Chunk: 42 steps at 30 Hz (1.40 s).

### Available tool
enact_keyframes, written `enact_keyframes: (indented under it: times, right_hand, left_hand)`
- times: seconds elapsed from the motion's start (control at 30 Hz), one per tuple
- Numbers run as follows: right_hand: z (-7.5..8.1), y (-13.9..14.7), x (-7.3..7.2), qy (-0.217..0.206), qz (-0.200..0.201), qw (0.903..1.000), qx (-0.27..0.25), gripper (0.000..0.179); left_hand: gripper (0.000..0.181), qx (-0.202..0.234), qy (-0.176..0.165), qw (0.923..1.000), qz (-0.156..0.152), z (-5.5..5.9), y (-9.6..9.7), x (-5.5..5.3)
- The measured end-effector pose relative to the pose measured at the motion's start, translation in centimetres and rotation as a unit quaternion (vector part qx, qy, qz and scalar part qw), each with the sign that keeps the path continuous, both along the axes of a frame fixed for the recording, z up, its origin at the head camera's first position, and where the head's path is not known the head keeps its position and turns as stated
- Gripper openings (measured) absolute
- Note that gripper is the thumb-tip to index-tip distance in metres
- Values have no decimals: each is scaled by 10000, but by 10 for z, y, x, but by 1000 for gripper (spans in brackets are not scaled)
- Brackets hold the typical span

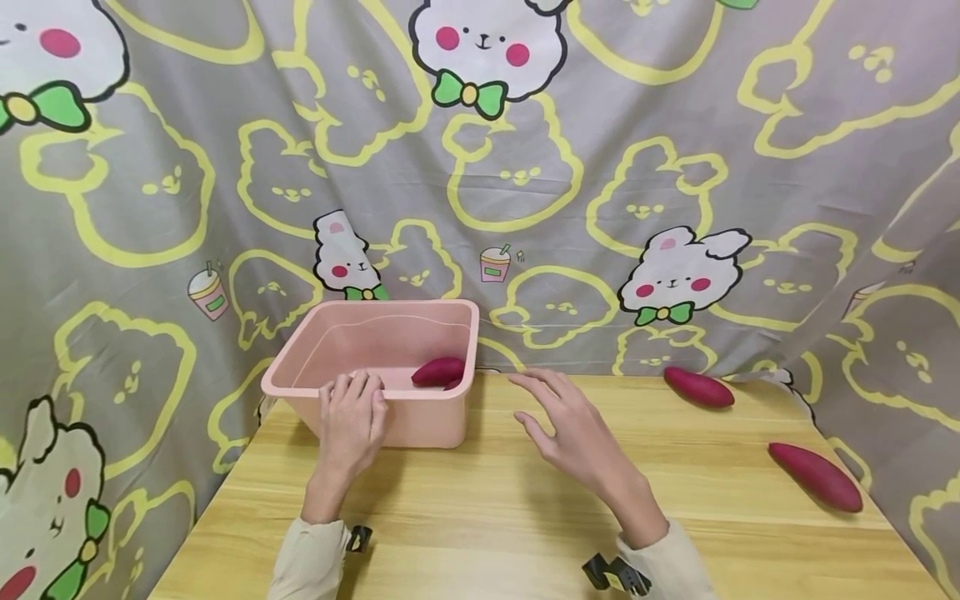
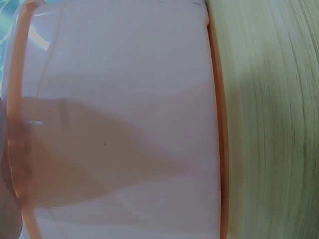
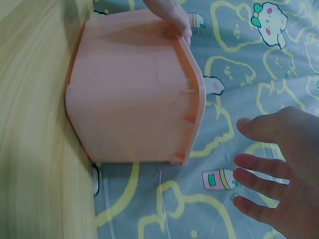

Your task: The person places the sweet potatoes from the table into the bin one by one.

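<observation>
A pink plastic bin [image 1: 420, 421] stands at the back left of the wooden table. My left hand [image 1: 351, 421] grips its near rim, fingers curled over the edge. Inside the bin, toward its right end, lies a dark red sweet potato [image 1: 438, 371], with part of another red shape under it, mostly hidden by the rim. To the right of the bin my right hand [image 1: 566, 429] hovers over the table, fingers spread and holding nothing. In the right wrist view its fingers [image 3: 261, 167] are apart from the bin's side.
Two more sweet potatoes lie on the right of the table, one near the back edge [image 1: 699, 388] and one near the right edge [image 1: 816, 477]. A grey patterned curtain [image 1: 525, 200] hangs close behind the table and along both sides.
</observation>
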State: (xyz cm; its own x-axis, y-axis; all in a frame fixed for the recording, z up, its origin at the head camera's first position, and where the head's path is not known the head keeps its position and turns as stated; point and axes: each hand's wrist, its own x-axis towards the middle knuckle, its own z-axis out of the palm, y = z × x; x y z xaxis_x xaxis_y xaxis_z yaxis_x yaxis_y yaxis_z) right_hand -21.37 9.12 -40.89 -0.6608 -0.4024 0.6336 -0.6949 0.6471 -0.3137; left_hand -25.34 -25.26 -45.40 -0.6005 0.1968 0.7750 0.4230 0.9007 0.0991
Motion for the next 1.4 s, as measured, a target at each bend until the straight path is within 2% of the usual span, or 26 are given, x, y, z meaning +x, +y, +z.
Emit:
enact_keyframes:
  times: [0.37, 0.6, 0.87, 1.13, 1.4]
  right_hand:
    - [-3, 35, 10, 58, -235, 9997, -48, 54]
    - [5, 59, 17, 264, -444, 9986, -101, 57]
    - [12, 73, 24, 386, -606, 9972, -188, 58]
    - [13, 91, 25, 516, -935, 9936, -356, 60]
    - [16, 110, 27, 733, -990, 9908, -561, 63]
  left_hand:
    - [35, -1, -12, 10000, 0, -1, 0, 0]
    - [33, 19, -53, 10000, -40, 0, 3, 0]
    - [33, 9, -50, 10000, -17, 0, 2, 1]
    - [32, 10, 17, 10000, 5, 0, 1, 1]
    - [35, 11, -3, 10000, -11, 0, 1, 2]
